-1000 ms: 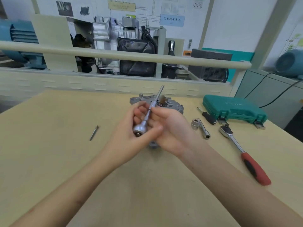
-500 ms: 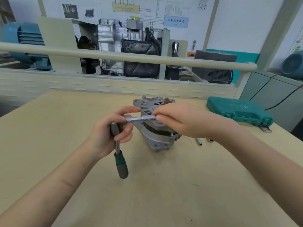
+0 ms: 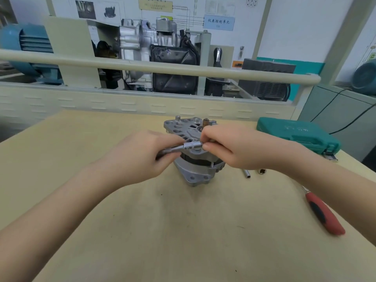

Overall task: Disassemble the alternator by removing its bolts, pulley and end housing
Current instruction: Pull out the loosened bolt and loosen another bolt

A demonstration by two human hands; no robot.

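The silver alternator [image 3: 195, 171] stands on the wooden table [image 3: 142, 231], its slotted end housing [image 3: 179, 127] facing up with a brass stud at the top. Just above the housing, my left hand [image 3: 142, 155] grips a small ratchet tool with a silver socket extension [image 3: 192, 145] lying roughly level. My right hand [image 3: 230, 147] pinches the extension's tip between thumb and fingers. The tool's handle is hidden under my left hand. A thin through bolt shows on the alternator's right side.
A green tool case [image 3: 297, 135] sits at the table's back right. A red-handled ratchet [image 3: 323, 212] lies at the right edge. Two small sockets [image 3: 247, 173] lie just right of the alternator. A rail and engine display stand behind the table.
My left hand turned over the tool, so its green handle no longer hangs in view. Both hands with the extension stayed over the alternator housing.
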